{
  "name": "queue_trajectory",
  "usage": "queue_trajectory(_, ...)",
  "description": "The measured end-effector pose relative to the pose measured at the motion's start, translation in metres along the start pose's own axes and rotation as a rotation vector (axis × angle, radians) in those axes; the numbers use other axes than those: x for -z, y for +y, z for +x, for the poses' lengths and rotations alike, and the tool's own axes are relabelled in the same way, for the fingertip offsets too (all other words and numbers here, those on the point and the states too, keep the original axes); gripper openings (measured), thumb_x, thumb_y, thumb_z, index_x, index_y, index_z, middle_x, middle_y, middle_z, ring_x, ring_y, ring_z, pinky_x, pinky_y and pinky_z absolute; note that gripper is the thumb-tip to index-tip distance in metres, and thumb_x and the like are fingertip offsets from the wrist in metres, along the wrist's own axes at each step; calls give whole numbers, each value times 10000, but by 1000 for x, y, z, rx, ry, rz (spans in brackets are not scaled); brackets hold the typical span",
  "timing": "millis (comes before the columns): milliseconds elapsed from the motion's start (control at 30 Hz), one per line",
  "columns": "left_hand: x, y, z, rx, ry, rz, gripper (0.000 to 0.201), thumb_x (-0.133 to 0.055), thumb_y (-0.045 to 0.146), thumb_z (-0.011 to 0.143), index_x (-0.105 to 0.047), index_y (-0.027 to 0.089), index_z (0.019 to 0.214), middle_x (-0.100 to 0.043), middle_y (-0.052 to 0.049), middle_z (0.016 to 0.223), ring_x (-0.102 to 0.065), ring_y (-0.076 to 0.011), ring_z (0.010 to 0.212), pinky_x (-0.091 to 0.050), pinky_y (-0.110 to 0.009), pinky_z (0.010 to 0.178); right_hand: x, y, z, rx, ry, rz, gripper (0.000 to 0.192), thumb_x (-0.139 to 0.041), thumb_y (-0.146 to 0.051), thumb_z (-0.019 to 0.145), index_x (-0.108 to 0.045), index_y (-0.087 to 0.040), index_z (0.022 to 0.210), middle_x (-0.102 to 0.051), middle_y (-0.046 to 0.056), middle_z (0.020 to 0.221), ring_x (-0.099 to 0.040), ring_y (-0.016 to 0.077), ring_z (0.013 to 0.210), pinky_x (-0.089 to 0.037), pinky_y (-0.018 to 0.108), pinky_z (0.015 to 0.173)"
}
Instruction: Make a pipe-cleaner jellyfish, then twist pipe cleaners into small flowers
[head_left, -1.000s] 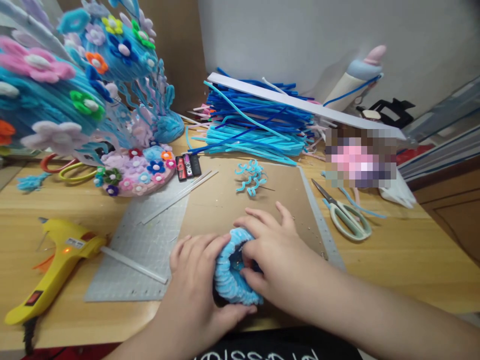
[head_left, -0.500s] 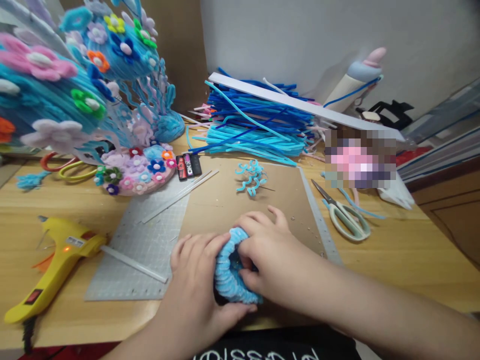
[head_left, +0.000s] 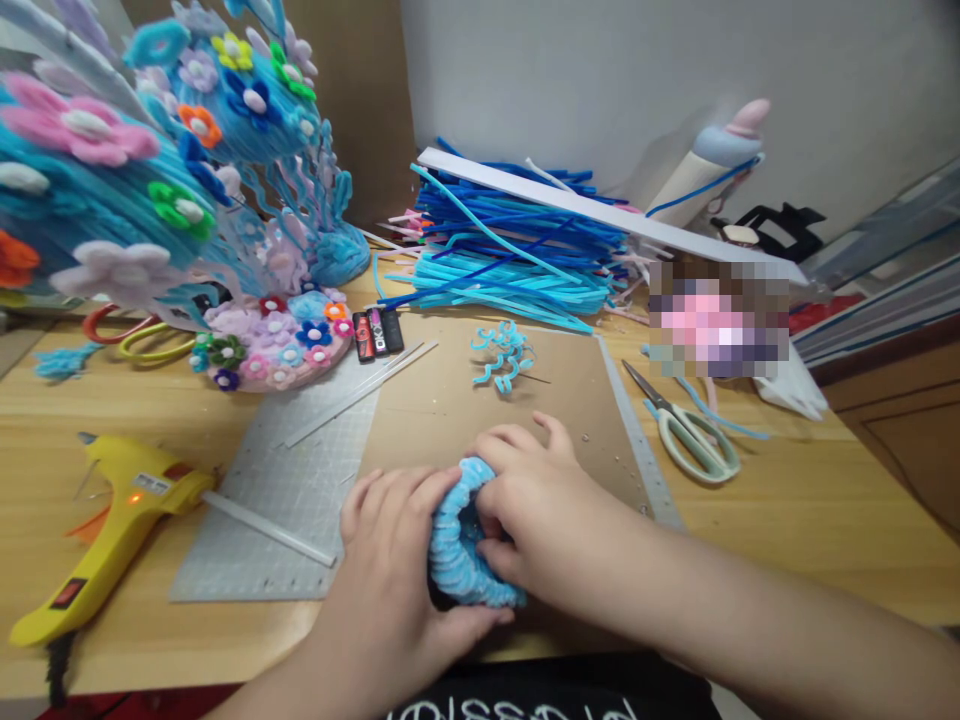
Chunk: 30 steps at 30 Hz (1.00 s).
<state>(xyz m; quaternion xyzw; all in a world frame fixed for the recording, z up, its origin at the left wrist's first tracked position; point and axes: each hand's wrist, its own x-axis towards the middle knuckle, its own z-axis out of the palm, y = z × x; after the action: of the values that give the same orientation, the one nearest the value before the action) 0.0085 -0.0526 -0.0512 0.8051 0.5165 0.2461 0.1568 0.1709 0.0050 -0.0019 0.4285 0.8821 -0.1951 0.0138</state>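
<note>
A fluffy light-blue ring-shaped piece of pipe cleaners (head_left: 454, 550) with a hollow middle is held between both hands near the front table edge. My left hand (head_left: 394, 545) wraps round its left side, fingers over the top and thumb beneath. The fingers of my right hand (head_left: 529, 500) curl over the right rim and reach into the hollow, where the fingertips are partly hidden. Just beyond the hands, curly light-blue pipe cleaner bits (head_left: 504, 358) lie on a brown board (head_left: 427, 430).
A yellow glue gun (head_left: 120, 530), its light lit, lies at left on the table beside a grey cutting mat (head_left: 247, 530). Scissors (head_left: 697, 440) are at right. Blue pipe cleaners (head_left: 517, 230) are piled behind. Flower-covered jellyfish decorations (head_left: 247, 110) stand at back left.
Both hands keep the same grip on the blue piece, with barely any movement. The view has shifted very slightly.
</note>
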Motion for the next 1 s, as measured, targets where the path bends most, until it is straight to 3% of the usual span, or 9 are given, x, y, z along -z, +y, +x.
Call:
queue_trajectory(600, 0, 0, 0, -10, 11, 6, 833, -739, 478, 627, -315, 185, 1282, -520, -137, 1144, -463, -323, 1060, -272, -522, 929, 1, 0, 1, 9, -22, -17, 147, -711, -263, 677, -648, -175, 576, -594, 56, 887, -482, 292, 1014, -174, 667, 953)
queue_trajectory(900, 1, -2, 0, -1, -1, -7, 867, -732, 511, 622, -289, 201, 1300, -522, -133, 1155, -468, -329, 1069, -267, -513, 935, 24, 7, -15, -24, -53, 144, 33, -676, -268, 780, -700, -251, 796, -612, 33, 1097, -472, 262, 1156, -51, 640, 1047)
queue_trajectory(1000, 1, -3, 0, 2, -2, -2, 867, -726, 519, 627, -286, 208, 1305, -525, -134, 1162, -472, -326, 1071, -266, -511, 932, 28, 17, -26, -29, 50, 296, 93, -585, -245, 849, -678, -258, 847, -600, 23, 1137, -479, 230, 1168, -195, 535, 1068)
